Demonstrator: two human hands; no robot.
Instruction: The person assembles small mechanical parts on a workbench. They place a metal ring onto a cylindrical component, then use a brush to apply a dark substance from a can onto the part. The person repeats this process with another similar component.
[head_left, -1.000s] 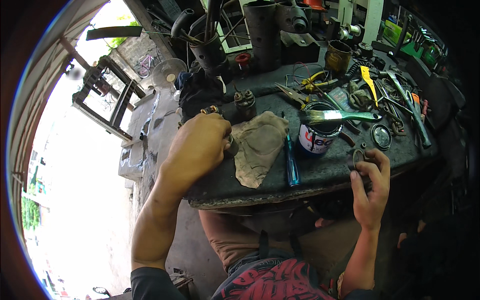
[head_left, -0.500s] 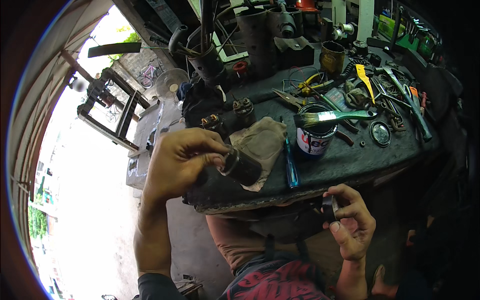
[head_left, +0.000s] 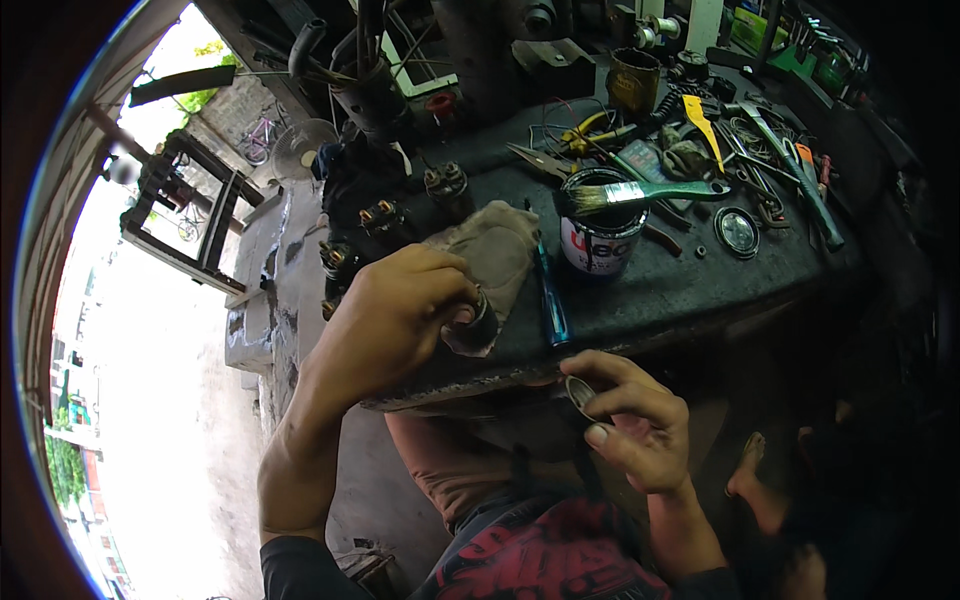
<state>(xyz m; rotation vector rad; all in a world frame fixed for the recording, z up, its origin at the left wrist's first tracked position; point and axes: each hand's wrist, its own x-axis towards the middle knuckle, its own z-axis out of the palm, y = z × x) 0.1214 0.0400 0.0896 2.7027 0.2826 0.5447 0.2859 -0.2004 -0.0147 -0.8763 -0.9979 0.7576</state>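
Cluttered and dark, the greasy workbench (head_left: 690,290) fills the middle of the view, with bright daylight and a street off to the left. Nearest the camera, the right hand (head_left: 635,425) sits below the bench's front edge, over the person's lap, its thumb and fingers pinched narrowly around a small round metal ring-shaped part (head_left: 580,392). Just above and to the left, the left hand (head_left: 395,315) is curled tight around a short dark cylindrical metal part (head_left: 478,325), held at the bench's front edge; the 2 hands are near each other but apart. Behind the left hand a crumpled tan rag (head_left: 495,250) lies on the bench, and a slim blue-handled tool (head_left: 550,300) lies just to its right. Further back stands a round tin can with a white and red label (head_left: 600,235), and a green-handled paintbrush (head_left: 650,192) rests across its rim. Right of the can lies a small round glass-faced disc (head_left: 738,230). Toward the back edge, several small dark cylinders with brass terminals (head_left: 385,220) stand near the rag, while loose hand tools (head_left: 790,170) crowd the far right.
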